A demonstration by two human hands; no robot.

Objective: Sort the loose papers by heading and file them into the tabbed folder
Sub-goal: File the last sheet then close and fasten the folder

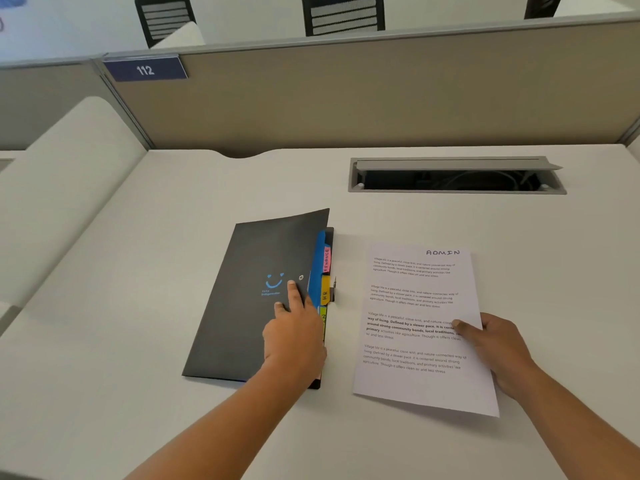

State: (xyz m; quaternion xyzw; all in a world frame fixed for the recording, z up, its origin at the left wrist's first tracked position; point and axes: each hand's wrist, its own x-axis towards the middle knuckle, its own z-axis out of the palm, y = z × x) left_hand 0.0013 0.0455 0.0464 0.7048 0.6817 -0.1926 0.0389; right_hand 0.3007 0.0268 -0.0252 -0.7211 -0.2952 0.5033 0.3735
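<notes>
A black tabbed folder (242, 289) lies closed on the white desk, its coloured tabs (325, 271) marked FINANCE and HR sticking out along its right edge. My left hand (294, 334) rests on the cover near that edge, fingers spread flat. To the right, a white sheet headed ADMIN (415, 306) is lifted slightly at its near edge. My right hand (498, 351) pinches the sheet's right edge, thumb on top and fingers underneath.
An open grey cable tray (457, 176) is set into the desk (138, 341) behind the sheet. A beige partition (346, 98) with a 112 sign (145, 69) closes the back. A white divider stands at the left.
</notes>
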